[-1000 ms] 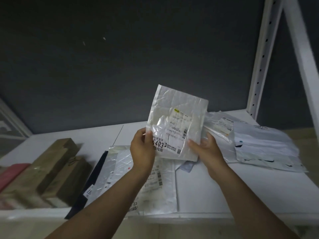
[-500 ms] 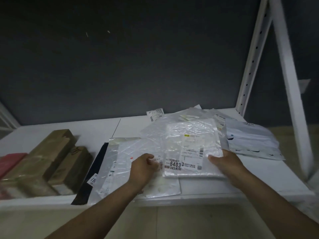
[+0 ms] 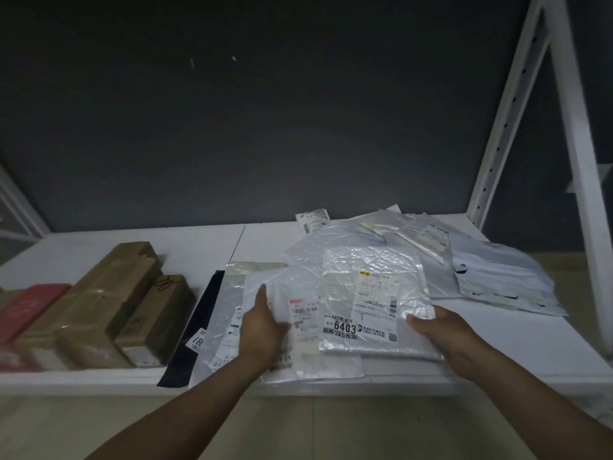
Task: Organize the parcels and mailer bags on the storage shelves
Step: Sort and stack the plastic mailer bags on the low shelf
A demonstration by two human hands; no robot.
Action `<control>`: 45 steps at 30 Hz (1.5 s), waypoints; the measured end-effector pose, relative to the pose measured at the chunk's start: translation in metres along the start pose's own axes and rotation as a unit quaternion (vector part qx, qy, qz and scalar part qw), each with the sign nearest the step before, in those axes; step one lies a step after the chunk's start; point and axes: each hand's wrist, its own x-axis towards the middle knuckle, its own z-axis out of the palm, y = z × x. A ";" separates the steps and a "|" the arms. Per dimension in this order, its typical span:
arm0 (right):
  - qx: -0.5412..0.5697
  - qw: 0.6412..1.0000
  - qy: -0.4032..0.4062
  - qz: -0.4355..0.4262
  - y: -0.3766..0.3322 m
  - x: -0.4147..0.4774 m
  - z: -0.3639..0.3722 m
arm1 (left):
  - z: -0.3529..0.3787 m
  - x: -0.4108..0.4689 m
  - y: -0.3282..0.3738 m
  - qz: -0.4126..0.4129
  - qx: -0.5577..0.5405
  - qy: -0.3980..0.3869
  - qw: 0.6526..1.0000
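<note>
Lying flat on the white shelf [image 3: 497, 346], the silver mailer bag [image 3: 373, 293] with the label "6403" is on top of a pile of other clear and silver bags [image 3: 298, 260]. The right hand [image 3: 447, 336] is at the near right corner of this mailer bag; the thumb [image 3: 419, 322] presses on the top face of the bag and the other fingers are hidden under its edge, so the hand grasps that corner. The left hand [image 3: 263, 330] is at the left side of the mailer bag, on the bags of the pile; its fingers are stretched and loosely bent, one finger pointing away from the person, and the thumb side is blurred. Whether the left hand pinches something or only rests there, it is not possible to tell.

Left of the mailer bag, a dark flat bag [image 3: 192, 333] with a white tag lies partly under the pile and its near end goes over the front edge of the shelf. Further left of the mailer bag stand two brown cardboard parcels [image 3: 126, 303] side by side, touching each other, and beyond them a red parcel [image 3: 26, 307]. Right of the mailer bag, near the white upright post [image 3: 507, 117] of the shelf, lies a heap of grey-white mailer bags [image 3: 497, 277]. Behind the mailer bag a small white label [image 3: 311, 220] sticks up from the pile against the dark wall [image 3: 265, 111].
</note>
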 end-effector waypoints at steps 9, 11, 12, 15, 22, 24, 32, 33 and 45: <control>-0.160 0.983 -0.009 -0.087 -0.005 -0.009 0.060 | -0.057 0.019 0.019 0.072 -0.069 0.326 0.940; -0.193 0.975 0.000 -0.106 -0.003 -0.008 0.073 | -0.061 0.019 0.024 0.081 -0.124 0.335 0.930; -0.213 0.970 0.004 -0.116 -0.003 -0.009 0.078 | -0.061 0.019 0.026 0.074 -0.158 0.322 0.931; -0.302 0.944 0.003 -0.132 -0.004 -0.010 0.084 | -0.048 0.018 0.030 0.018 -0.243 0.210 0.947; -0.393 0.901 -0.012 -0.186 -0.004 -0.014 0.063 | -0.001 0.015 0.010 -0.036 -0.227 -0.058 0.972; -0.347 0.907 -0.048 -0.231 -0.006 -0.019 0.055 | 0.008 0.012 0.007 -0.011 -0.161 -0.083 0.983; -0.347 0.892 -0.001 -0.288 0.008 0.005 0.032 | 0.039 0.007 0.004 0.143 0.039 -0.134 0.980; -0.357 0.891 0.008 -0.280 0.007 0.006 0.033 | 0.043 0.007 0.004 0.149 0.056 -0.129 0.979; -0.538 0.793 -0.138 -0.249 0.020 0.035 0.016 | 0.051 0.042 0.012 0.132 0.149 0.030 0.980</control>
